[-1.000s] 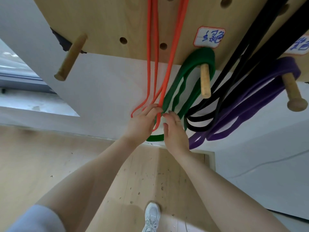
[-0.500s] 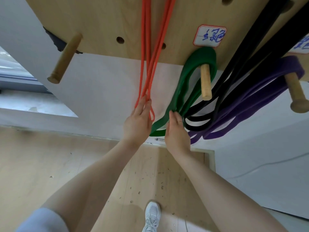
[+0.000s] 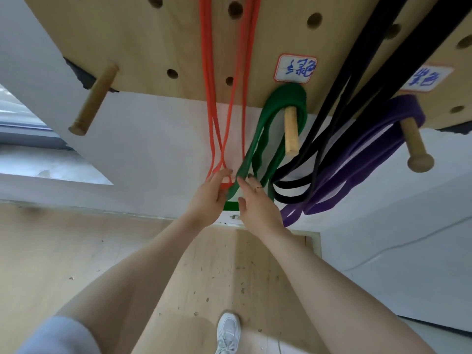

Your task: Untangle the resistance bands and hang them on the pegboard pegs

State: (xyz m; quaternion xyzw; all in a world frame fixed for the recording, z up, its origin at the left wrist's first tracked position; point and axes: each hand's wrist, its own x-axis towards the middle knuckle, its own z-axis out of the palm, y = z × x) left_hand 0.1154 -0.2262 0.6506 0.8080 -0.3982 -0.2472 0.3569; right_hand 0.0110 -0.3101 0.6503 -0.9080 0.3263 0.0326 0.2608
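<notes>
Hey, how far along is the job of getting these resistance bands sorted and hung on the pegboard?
Mostly done, it seems. The wide green rubber band and the purple band each loop over a wooden peg, and the black bands hang from above the frame. In hand: both hands, left and right, sit at the bottom loops of the thin orange band and the green one, apparently separating them. One wooden peg at the left stays bare.

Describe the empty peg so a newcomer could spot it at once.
Start at the wooden pegboard on the wall and follow its lower edge to the left corner. The bare wooden peg sticks out there, left of the orange band. Unlike the peg holding the green band and the one holding the purple band, nothing hangs on it.
</notes>
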